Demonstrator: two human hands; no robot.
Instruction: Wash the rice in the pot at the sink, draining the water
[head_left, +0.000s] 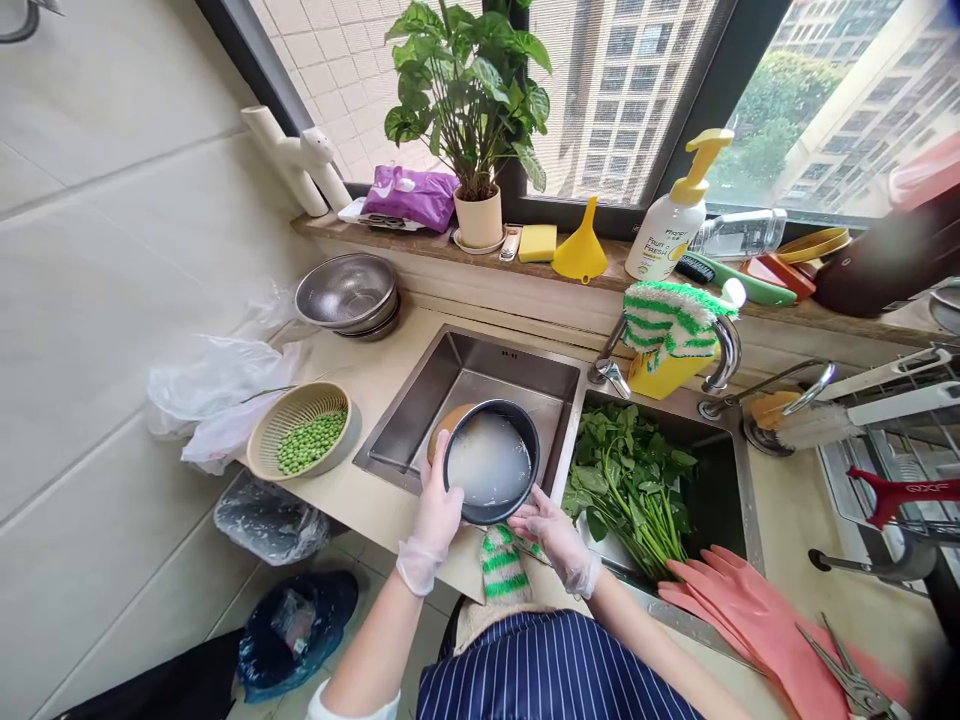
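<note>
A round rice cooker pot (491, 462), dark inside and copper-brown outside, is held over the front of the left sink (469, 378). Cloudy whitish water fills much of it. My left hand (437, 510), in a clear plastic glove, grips the left side with the thumb over the rim. Against the lower right side, my right hand (556, 535), gloved likewise, supports the pot; some of its fingers are hidden beneath. A green-and-white striped cloth (504, 568) hangs at the counter edge below the pot.
Leafy greens (630, 480) lie in the right sink, with pink rubber gloves (750, 610) and scissors (851, 675) nearby. A basket of green peas (311, 443) and metal colanders (349, 292) stand left. The faucet (724, 355) carries another striped cloth (667, 318).
</note>
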